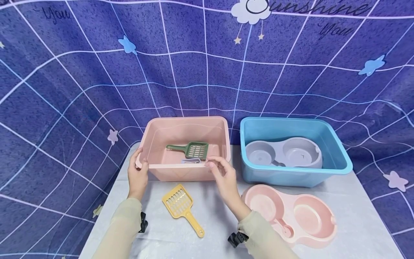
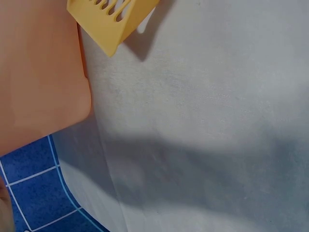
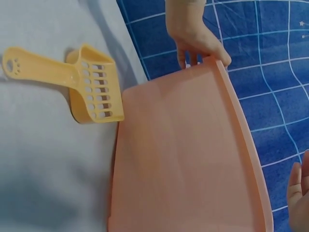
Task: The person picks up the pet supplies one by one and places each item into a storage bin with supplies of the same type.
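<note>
A pink litter box (image 1: 185,173) stands at the back left of the table. My left hand (image 1: 138,176) grips its front left rim, fingers curled round the edge, as the right wrist view also shows. Close to the front right rim is my right hand (image 1: 224,176), with thumb and index finger loosely bent; the right wrist view shows its fingers (image 3: 294,181) apart from the rim. Inside the box lie a green litter scoop (image 1: 197,149) and a greyish-lilac object (image 1: 191,160), mostly hidden by the front wall. A yellow litter scoop (image 1: 178,201) lies in front of the box.
To the right stands a blue litter box (image 1: 288,176) holding a grey double bowl (image 1: 278,147). A pink double bowl (image 1: 289,201) lies in front of it, near my right forearm. Behind both boxes hangs a blue gridded cloth (image 1: 194,72).
</note>
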Demonstrator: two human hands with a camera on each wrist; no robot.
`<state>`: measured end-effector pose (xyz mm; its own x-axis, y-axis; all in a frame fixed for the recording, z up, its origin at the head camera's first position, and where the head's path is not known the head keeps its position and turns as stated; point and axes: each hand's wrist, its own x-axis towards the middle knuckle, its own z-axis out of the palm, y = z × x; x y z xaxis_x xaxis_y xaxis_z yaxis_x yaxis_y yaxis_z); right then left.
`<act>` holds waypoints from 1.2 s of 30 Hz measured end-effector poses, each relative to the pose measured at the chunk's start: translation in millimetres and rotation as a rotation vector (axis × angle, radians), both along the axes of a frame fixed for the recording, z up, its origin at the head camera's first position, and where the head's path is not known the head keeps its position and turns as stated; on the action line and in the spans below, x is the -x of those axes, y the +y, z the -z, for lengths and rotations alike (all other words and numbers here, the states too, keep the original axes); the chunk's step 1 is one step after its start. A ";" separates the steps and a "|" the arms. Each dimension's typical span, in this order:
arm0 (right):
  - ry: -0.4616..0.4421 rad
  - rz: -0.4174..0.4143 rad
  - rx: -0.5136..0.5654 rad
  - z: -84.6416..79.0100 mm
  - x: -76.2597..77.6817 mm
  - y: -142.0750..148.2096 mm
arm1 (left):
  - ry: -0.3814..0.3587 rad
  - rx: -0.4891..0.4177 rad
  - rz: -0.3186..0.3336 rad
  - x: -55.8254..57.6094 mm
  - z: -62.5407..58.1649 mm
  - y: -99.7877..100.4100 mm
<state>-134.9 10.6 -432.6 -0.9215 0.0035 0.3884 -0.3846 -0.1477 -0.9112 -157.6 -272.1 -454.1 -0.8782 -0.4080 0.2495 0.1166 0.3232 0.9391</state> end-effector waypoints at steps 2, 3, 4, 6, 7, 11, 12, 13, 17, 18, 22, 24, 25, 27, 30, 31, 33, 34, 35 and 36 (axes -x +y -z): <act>-0.020 0.004 -0.002 -4.0 -4.1 0.1 | -0.001 0.000 -0.001 -0.2 -0.1 0.3; -0.025 0.007 -0.003 -4.0 -5.5 0.1 | 0.002 -0.003 -0.001 0.2 0.8 -0.2; -0.031 0.008 -0.004 -4.0 -6.7 0.1 | 0.003 -0.003 -0.001 0.2 0.8 -0.3; -0.037 0.009 -0.004 -3.3 -8.6 -0.2 | 0.010 -0.001 -0.002 1.0 2.1 -1.3; -0.040 0.008 -0.002 -2.9 -9.4 -0.5 | 0.010 0.002 -0.005 1.1 2.3 -1.6; -0.040 -0.001 0.009 5.0 -11.2 -2.3 | 0.007 0.026 -0.014 0.9 -0.3 -1.1; -0.044 -0.004 0.010 6.3 -12.3 -2.8 | 0.005 0.030 -0.014 0.7 -0.7 -0.9; -0.046 -0.006 0.010 7.9 -13.4 -3.3 | 0.005 0.031 -0.014 0.2 -1.7 -0.6; -0.051 -0.021 0.016 12.8 -18.1 -5.3 | 0.012 0.026 -0.005 0.2 -0.1 -1.3; -0.050 -0.021 0.016 13.5 -19.3 -5.8 | 0.017 0.023 -0.004 0.4 0.8 -1.8; -0.056 -0.023 0.015 17.0 -23.1 -6.7 | 0.024 0.020 -0.005 0.6 1.6 -2.6; -0.063 -0.023 0.011 19.5 -24.9 -7.0 | 0.023 0.019 -0.006 0.6 1.1 -2.7; -0.066 -0.023 0.008 20.9 -25.7 -7.1 | 0.019 0.021 -0.008 0.4 0.6 -2.5; -0.073 -0.021 0.001 24.0 -27.2 -7.5 | 0.018 0.021 -0.010 0.1 0.3 -2.2; -0.078 -0.017 -0.014 27.7 -29.2 -8.3 | 0.022 0.018 -0.010 -0.2 0.3 -1.8; -0.078 -0.017 -0.019 28.9 -29.8 -8.6 | 0.025 0.019 -0.010 -0.2 0.1 -1.7; -0.075 -0.016 -0.024 30.9 -31.0 -9.2 | 0.031 0.017 -0.008 -0.2 -0.2 -1.3; -0.073 -0.018 -0.024 31.7 -31.5 -9.4 | 0.032 0.017 -0.005 -0.1 -0.4 -1.2; -0.071 -0.018 -0.024 32.6 -32.0 -9.7 | 0.032 0.017 -0.005 -0.2 -0.6 -1.1; -0.073 -0.018 -0.027 33.8 -32.3 -9.9 | 0.031 0.018 -0.004 -0.3 -0.8 -0.9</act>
